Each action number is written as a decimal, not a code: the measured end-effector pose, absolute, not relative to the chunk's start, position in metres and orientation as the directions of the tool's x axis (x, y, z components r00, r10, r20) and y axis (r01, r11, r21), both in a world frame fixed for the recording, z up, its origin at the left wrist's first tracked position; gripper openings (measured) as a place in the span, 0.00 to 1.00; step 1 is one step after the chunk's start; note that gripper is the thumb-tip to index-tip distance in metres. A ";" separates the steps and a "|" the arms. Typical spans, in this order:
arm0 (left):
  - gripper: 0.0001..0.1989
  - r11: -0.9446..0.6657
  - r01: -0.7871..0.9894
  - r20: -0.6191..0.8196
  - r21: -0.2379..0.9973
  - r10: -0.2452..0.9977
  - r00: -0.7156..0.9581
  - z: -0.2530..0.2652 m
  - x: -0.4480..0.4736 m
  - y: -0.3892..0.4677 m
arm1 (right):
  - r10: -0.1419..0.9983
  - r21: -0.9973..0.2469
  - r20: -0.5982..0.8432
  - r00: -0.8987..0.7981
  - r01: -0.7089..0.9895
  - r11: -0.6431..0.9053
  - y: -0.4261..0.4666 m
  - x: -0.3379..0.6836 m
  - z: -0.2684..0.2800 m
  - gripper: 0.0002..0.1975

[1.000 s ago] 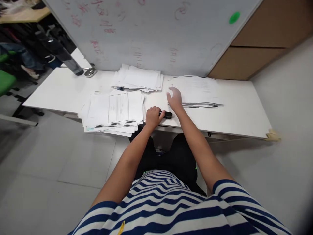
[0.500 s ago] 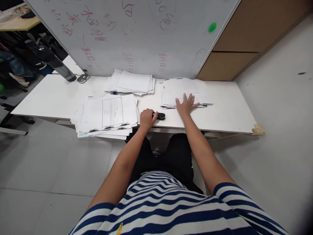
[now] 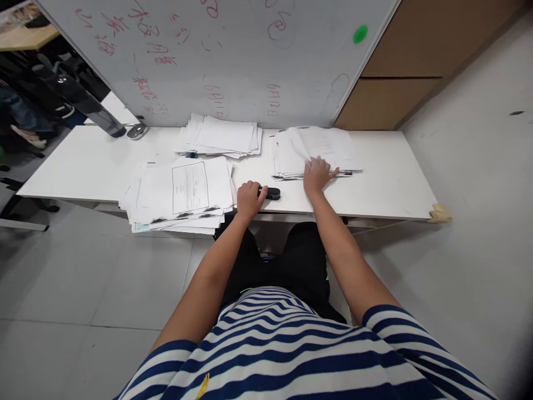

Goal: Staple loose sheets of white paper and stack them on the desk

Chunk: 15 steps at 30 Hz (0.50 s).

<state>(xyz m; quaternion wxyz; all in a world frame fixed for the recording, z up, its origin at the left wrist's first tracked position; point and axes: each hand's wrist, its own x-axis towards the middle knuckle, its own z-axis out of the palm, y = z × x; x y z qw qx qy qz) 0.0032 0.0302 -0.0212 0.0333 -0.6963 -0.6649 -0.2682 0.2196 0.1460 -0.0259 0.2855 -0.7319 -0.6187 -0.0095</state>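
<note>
My left hand [image 3: 249,199] is wrapped around a black stapler [image 3: 272,193], whose front end pokes out to the right over the white desk. On the right-hand paper stack [image 3: 287,158], my right hand [image 3: 317,173] has its fingers bent and drawn together on the top sheet [image 3: 328,145]. That sheet buckles upward beside the fingertips. Dark edges show along the near side of this stack. Left of my left hand lies a thicker paper stack [image 3: 152,186], its top page bearing a framed printed block, its near edge hanging over the desk front.
Another paper stack [image 3: 227,136] lies at the back against the whiteboard [image 3: 241,66]. A dark bottle [image 3: 89,105] and a computer mouse [image 3: 137,131] stand at the back left. Brown boxes [image 3: 387,103] rise behind the right end; tape covers the desk corner [image 3: 439,213].
My right hand's spread fingers have curled in and pulled slightly nearer, and the top sheet has buckled. My left hand stays on the stapler. The view has shifted slightly.
</note>
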 end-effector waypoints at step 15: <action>0.19 -0.109 0.943 0.412 0.316 0.911 -0.032 -0.022 0.004 0.030 | 0.925 -0.386 0.312 0.216 0.919 -0.084 0.148 0.220 -0.024 0.26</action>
